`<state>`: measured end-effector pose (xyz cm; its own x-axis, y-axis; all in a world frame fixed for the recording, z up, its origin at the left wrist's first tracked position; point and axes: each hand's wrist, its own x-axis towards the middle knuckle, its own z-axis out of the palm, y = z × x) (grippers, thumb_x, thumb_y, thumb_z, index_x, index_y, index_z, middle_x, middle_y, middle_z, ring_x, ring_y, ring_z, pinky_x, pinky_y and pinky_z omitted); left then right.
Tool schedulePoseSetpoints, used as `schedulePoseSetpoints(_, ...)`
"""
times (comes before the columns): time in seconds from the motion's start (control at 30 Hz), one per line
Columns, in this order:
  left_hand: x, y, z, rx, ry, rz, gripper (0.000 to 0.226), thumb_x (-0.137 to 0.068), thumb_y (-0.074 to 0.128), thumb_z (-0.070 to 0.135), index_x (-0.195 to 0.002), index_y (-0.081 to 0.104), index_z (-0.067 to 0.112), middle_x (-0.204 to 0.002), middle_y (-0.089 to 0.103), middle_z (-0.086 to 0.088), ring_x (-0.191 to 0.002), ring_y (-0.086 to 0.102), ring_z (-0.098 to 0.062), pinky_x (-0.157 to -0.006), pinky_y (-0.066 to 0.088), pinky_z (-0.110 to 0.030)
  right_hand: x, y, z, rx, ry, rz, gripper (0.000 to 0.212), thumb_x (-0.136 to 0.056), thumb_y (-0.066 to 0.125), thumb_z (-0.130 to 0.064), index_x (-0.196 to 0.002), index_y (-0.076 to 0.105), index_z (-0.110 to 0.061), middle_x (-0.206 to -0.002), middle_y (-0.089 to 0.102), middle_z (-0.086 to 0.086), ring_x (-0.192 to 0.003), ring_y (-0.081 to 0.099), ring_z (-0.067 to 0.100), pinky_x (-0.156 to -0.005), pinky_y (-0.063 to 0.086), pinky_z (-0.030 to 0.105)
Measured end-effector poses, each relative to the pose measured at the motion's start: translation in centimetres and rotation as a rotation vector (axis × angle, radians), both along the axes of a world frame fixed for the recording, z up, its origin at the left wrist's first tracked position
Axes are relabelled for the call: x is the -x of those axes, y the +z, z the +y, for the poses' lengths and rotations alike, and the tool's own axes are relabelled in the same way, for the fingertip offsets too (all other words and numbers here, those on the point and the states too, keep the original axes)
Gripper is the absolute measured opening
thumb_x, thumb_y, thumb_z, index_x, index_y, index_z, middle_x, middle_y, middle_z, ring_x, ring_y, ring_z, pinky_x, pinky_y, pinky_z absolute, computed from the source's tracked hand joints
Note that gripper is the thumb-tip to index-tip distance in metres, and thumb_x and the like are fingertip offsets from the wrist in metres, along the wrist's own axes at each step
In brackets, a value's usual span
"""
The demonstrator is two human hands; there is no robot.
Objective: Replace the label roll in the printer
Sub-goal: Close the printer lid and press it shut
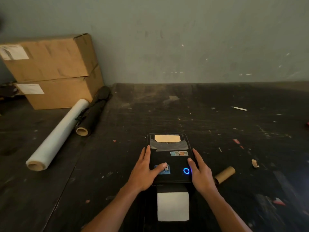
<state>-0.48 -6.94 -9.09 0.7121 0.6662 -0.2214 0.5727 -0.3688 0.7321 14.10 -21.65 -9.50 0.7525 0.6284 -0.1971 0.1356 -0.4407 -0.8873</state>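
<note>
White label strip (173,205) hangs out printer front slot, bottom centre of frame; thin paper, light, tears easily, pull by free edge only. Printer (168,158) just above, centre, lid down, blue ring lit. Left hand (147,169) flat on lid left side, fingers (160,166) spread, gripping nothing. Right hand (199,171) flat along right edge, likewise gripping nothing. Lid rigid glossy plastic, likely slick; press near corners. Empty cardboard core (224,174) on surface right of printer; light, stiff. Boxes (50,71) upper left.

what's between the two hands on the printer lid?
Head view: between left hand and right hand lies the closed black printer lid, with a blue sticker and a lit blue ring button.
</note>
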Motion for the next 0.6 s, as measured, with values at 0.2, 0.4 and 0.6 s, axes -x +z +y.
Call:
schedulePoseSetpoints(0.2,-0.43,0.46,0.78,-0.011,0.027,-0.06,0.101,-0.075,0.053,0.071,-0.148,-0.008,0.037,-0.161,-0.003,0.006,-0.145,0.011,-0.022,-0.114,0.021,-0.047,-0.66,0.3,0.85,-0.055,-0.014,0.007,0.055,-0.096,0.045,-0.033,-0.145,0.022,-0.036,-0.088,0.055,-0.016,-0.063,0.061,0.009,-0.052,0.05,0.02)
schedulePoseSetpoints(0.4,-0.37,0.49,0.74,-0.01,0.028,-0.064,0.1,-0.075,0.054,0.07,-0.148,-0.007,0.036,-0.161,-0.002,0.006,-0.145,0.011,-0.022,-0.114,0.021,-0.048,-0.74,0.31,0.87,-0.078,-0.021,0.038,0.055,-0.096,0.044,-0.034,-0.145,0.021,-0.036,-0.097,0.052,-0.019,-0.072,0.064,0.011,-0.057,0.052,0.021)
schedulePoseSetpoints(0.6,-0.45,0.88,0.58,-0.007,0.032,-0.072,0.099,-0.078,0.055,0.067,-0.149,-0.006,0.035,-0.161,-0.002,0.005,-0.145,0.011,-0.023,-0.114,0.021,-0.047,-0.72,0.27,0.85,-0.095,-0.045,0.053,0.055,-0.095,0.045,-0.036,-0.145,0.021,-0.039,-0.135,0.048,-0.001,-0.074,0.063,0.009,-0.059,0.048,0.02)
